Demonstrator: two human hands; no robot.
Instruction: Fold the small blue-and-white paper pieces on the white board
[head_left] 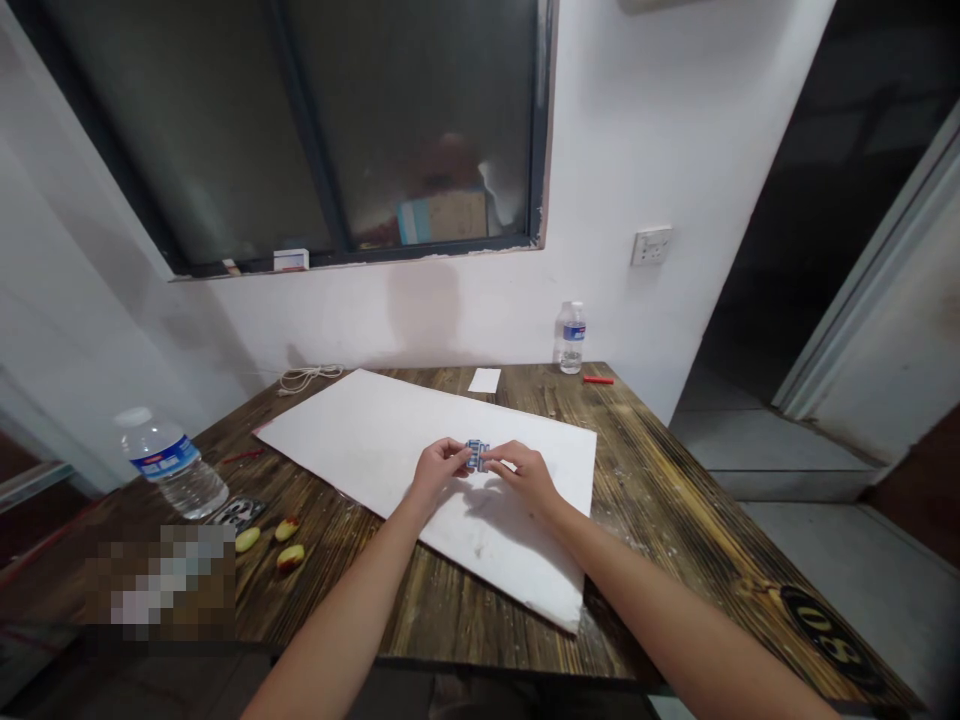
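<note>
Both of my hands meet over a large white board [375,430] lying on a dark wooden table [660,470]. Between them is a small blue and white patterned object [477,455], too small to name. My left hand [436,472] pinches its left side with curled fingers. My right hand [525,474] pinches its right side the same way. The object hangs just above the board's middle.
A water bottle [174,462] stands at the table's left edge, another bottle [571,337] at the back by the wall. Three small yellow-red fruits [271,541] lie front left. A paper slip [484,380], a red pen [598,380] and a cord [306,377] lie at the back. An open doorway [810,250] is right.
</note>
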